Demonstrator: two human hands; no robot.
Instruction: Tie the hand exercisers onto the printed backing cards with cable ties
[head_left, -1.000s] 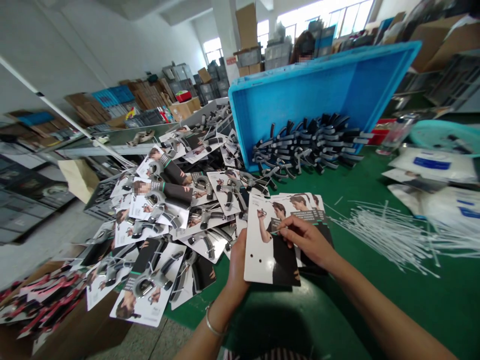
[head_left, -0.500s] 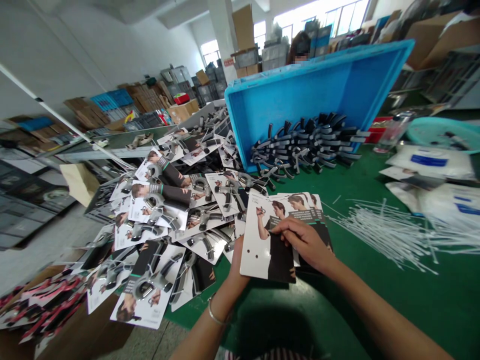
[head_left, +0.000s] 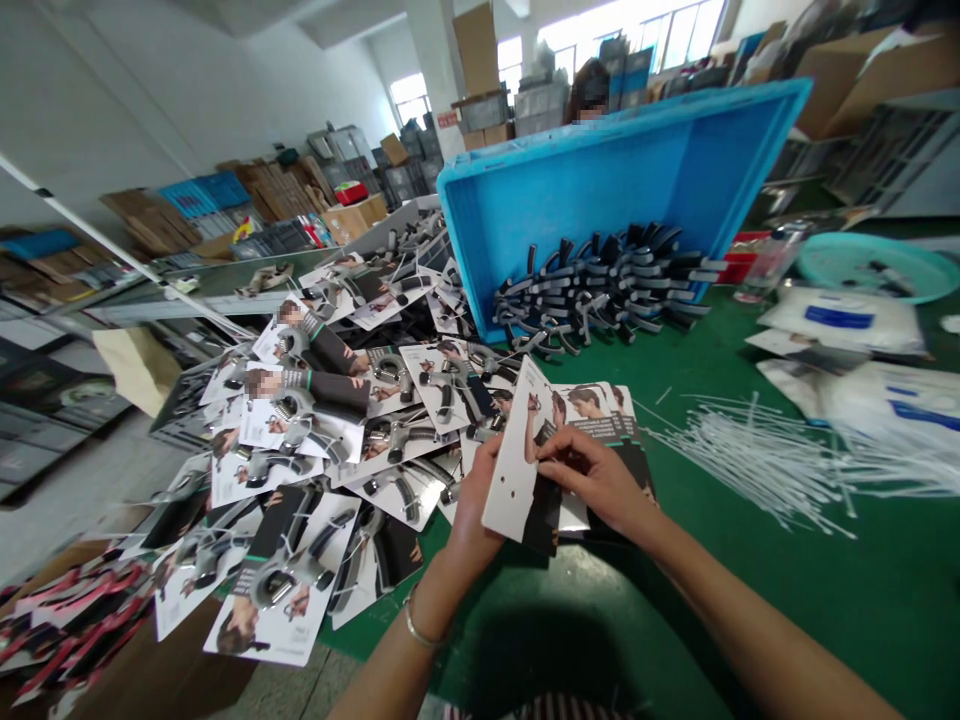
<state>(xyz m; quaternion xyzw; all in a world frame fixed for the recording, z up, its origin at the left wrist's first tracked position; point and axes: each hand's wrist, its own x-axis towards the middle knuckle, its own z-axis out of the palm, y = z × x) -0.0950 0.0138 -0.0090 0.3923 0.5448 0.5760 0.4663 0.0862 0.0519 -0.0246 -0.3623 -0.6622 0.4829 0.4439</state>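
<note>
A printed backing card (head_left: 514,490) with two small punched holes stands tilted in front of me, its face turned partly to the right. My left hand (head_left: 478,500) grips its left side, most of the fingers hidden behind it. At the card's printed face, the fingertips of my right hand (head_left: 589,478) are pinched together; anything between them is too small to make out. Under and beside my right hand lies a fanned stack of similar cards (head_left: 600,402). To the left is a heap of cards with grey-and-black hand grip strengtheners (head_left: 281,590) attached.
A tilted blue crate (head_left: 570,190) holds many loose hand grips (head_left: 607,285). White cable ties (head_left: 750,460) are spread on the green table (head_left: 810,600) at right, near plastic bags (head_left: 840,315) and a turquoise basin (head_left: 874,262). A person's head (head_left: 590,88) shows behind the crate.
The card has turned about its upright axis, from nearly facing me to a steeper angle. My left hand shows more now, and my right fingertips stay against the card. The view has shifted slightly.
</note>
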